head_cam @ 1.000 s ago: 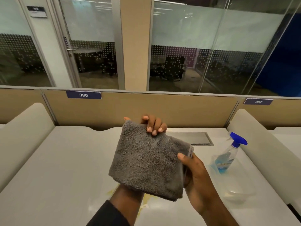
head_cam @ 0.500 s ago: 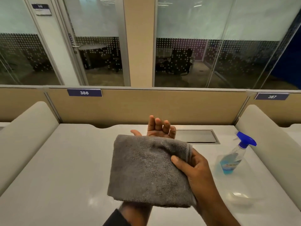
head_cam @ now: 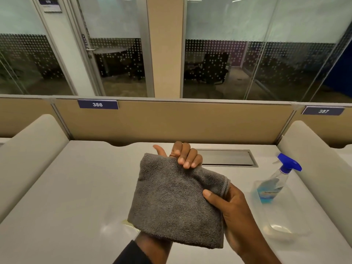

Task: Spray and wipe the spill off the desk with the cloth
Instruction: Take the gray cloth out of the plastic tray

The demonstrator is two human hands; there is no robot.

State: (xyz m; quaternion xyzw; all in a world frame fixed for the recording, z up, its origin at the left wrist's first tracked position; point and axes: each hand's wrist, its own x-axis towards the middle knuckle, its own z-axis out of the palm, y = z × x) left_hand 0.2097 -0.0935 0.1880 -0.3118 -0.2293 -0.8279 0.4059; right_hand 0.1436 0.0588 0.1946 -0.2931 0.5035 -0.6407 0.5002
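Cloth prep step: your left hand (head_cam: 182, 156) curls over the folded grey terry cloth (head_cam: 177, 202) mid-frame, right hand (head_cam: 231, 212) pinches its edge. Yellowish spill (head_cam: 126, 222) peeks lower centre on the white desk (head_cam: 76, 187). Next, probably grab the clear blue-trigger spray bottle (head_cam: 276, 183) at right.

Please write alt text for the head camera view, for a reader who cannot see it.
Two bare hands hold a folded grey terry cloth above a white desk: left hand curled over its top edge, right hand gripping its right side. A clear spray bottle with blue trigger stands upright at right.
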